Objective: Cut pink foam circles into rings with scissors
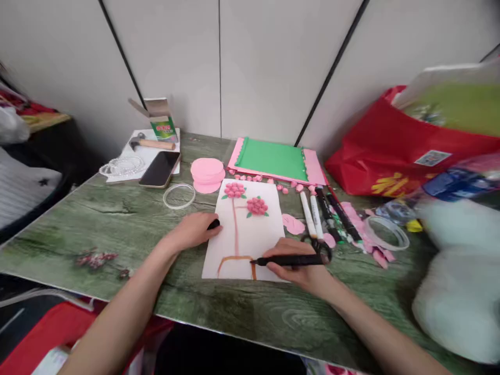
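A white sheet [250,234] lies on the green wood-grain table [117,219], with two pink paper flowers and a brown drawn stem and base on it. My right hand [297,265] is closed round a black marker [292,260], whose tip touches the brown line near the sheet's lower edge. My left hand [195,232] rests on the sheet's left edge, fingers curled over a small black cap [213,225].
Several markers [324,213] and scissors lie right of the sheet, with pink scraps, tape rings [178,196], pink paper discs [207,174] and green and pink sheets [273,159] behind. A phone [160,169], hammer and small box stand far left. A red bag [390,146] and white bundle [457,271] crowd the right.
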{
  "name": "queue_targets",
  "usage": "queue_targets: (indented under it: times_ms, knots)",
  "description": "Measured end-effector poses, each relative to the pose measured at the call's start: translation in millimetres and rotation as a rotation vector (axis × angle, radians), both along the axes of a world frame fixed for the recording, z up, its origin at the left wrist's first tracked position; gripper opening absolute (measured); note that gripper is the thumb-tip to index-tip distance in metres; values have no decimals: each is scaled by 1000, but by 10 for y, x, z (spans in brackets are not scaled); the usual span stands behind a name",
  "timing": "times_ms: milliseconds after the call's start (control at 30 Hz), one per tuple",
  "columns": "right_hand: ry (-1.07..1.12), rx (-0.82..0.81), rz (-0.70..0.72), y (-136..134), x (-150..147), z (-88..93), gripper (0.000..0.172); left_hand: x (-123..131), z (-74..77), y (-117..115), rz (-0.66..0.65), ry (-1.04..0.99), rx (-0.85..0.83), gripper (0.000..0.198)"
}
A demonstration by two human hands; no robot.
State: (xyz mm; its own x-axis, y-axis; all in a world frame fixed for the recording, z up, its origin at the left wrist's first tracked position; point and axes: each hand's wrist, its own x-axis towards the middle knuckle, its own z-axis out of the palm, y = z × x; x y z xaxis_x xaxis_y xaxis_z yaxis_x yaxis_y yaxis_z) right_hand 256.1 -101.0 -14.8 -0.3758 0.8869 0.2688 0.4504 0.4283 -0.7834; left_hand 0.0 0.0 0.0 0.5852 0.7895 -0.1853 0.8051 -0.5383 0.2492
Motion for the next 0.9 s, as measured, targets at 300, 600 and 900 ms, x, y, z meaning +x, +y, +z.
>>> queue_targets:
  times_ms: [300, 600, 900]
  knots:
    - [17, -45, 8, -2, -37, 74, 14, 24, 2, -20, 24, 19, -2, 30]
    - [22, -63, 115, 78, -10, 104, 12, 22, 7, -20, 18, 20, 6, 30]
    - [-63, -2, 295, 89, -61, 124, 13, 27, 4, -30, 32, 45, 21, 29]
